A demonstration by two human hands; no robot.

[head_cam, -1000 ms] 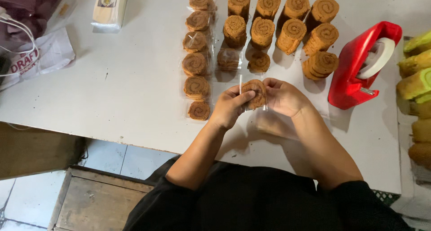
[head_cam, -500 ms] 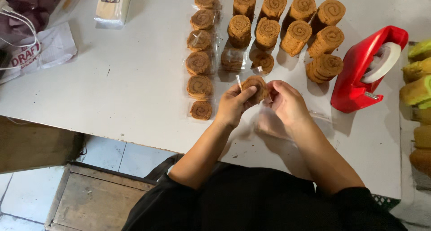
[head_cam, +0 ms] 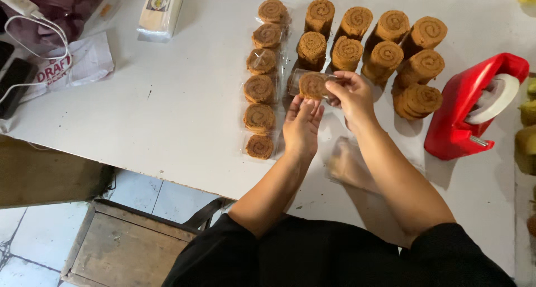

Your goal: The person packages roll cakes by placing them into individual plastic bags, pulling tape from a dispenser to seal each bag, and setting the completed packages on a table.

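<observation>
A big white desk [head_cam: 167, 114] held everything. On it lay a row of wrapped brown roll cakes [head_cam: 260, 89], stacks of bare roll cakes [head_cam: 385, 55], a red tape holder [head_cam: 472, 105], a small pale box [head_cam: 161, 5] and a white bag [head_cam: 78, 63].

Red tape dispenser [head_cam: 472, 111], white cable [head_cam: 39, 41], wooden crate [head_cam: 128, 248] on the floor, white table [head_cam: 167, 114]

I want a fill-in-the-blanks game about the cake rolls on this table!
1. The right hand holds a wrapped cake roll above the ____ table.
2. The tape dispenser is ____.
3. The wrapped rolls lie in one column, ____ of the unwrapped rolls.
4. The left hand is ____ the held roll.

Missing: white; red; left; below
</observation>
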